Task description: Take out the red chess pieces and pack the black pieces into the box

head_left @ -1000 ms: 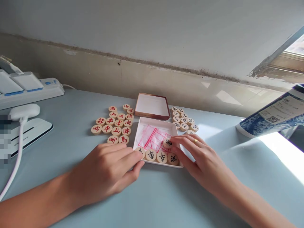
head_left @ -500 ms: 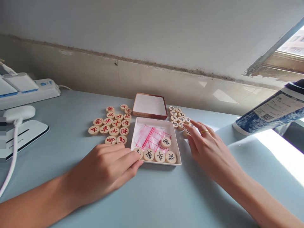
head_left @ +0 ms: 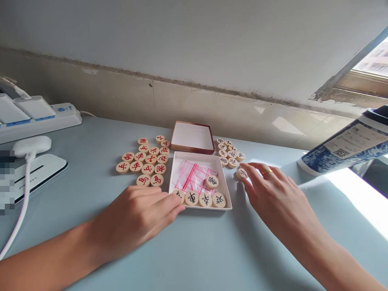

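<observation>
At the near left corner of the white open box (head_left: 227,190), my left hand (head_left: 142,218) is closed, pinching the box edge, its fingertips over the leftmost piece. A row of black-marked Chinese chess pieces (head_left: 205,199) lies along the box's near side. Behind that row, one more black piece (head_left: 211,182) rests on a folded clear plastic sheet with pink lines (head_left: 189,173). To the right of the box, my right hand (head_left: 273,194), with a ring, grips a black-marked Chinese chess piece (head_left: 242,173) between thumb and index finger at the table.
Red-marked pieces (head_left: 148,159) spread left of the box, and more black ones (head_left: 232,154) are grouped at its right. The box lid (head_left: 193,136) lies behind. A blue-white tumbler (head_left: 345,141) leans in at right. A power strip (head_left: 63,115) and white cable (head_left: 24,210) are at left.
My right hand has drawn one black piece slightly nearer, away from the right group, exposing the pieces behind it. My left hand stays at the box corner. The view has shifted slightly.
</observation>
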Tool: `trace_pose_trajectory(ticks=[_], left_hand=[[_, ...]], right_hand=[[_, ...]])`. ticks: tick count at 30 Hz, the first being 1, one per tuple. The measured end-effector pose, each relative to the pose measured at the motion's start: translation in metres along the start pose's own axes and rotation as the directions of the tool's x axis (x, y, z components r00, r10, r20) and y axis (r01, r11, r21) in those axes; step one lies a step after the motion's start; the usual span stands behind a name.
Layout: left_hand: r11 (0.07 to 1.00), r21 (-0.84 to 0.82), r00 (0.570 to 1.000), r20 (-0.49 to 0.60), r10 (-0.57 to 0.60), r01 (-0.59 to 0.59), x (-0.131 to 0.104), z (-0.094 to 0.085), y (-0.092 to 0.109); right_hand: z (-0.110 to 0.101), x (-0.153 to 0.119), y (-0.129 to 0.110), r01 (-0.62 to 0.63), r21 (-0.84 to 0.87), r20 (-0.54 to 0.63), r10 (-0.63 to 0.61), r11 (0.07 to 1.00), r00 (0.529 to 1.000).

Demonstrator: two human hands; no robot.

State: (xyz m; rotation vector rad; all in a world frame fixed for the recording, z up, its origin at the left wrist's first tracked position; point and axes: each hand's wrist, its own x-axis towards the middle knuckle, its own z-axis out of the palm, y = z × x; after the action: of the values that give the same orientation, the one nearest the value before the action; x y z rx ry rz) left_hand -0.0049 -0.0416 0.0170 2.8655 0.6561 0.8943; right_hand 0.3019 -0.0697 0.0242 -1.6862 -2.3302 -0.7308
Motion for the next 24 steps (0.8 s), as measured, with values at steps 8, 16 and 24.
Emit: trace_pose_trajectory(ticks=[8, 16, 24], left_hand=[[1.000, -0.015, 1.000, 0.008, -0.020, 0.020, -0.002, 0.001, 0.002], [1.000, -0.003, 1.000, 0.009, -0.016, 0.016, 0.001, 0.002, 0.001], [1.000, -0.014, 1.000, -0.004, 0.006, -0.006, 0.001, 0.001, 0.003]], right_hand=[[-0.007, 0.004, -0.007, 0.025, 0.029, -0.055, -0.023, 0.999, 0.998], [-0.021, 0.012, -0.031, 0.244, 0.536, -0.011, -0.282, 0.808, 0.959], [-0.022, 0.010, -0.029, 0.253, 0.523, -0.096, -0.239, 0.814, 0.966]])
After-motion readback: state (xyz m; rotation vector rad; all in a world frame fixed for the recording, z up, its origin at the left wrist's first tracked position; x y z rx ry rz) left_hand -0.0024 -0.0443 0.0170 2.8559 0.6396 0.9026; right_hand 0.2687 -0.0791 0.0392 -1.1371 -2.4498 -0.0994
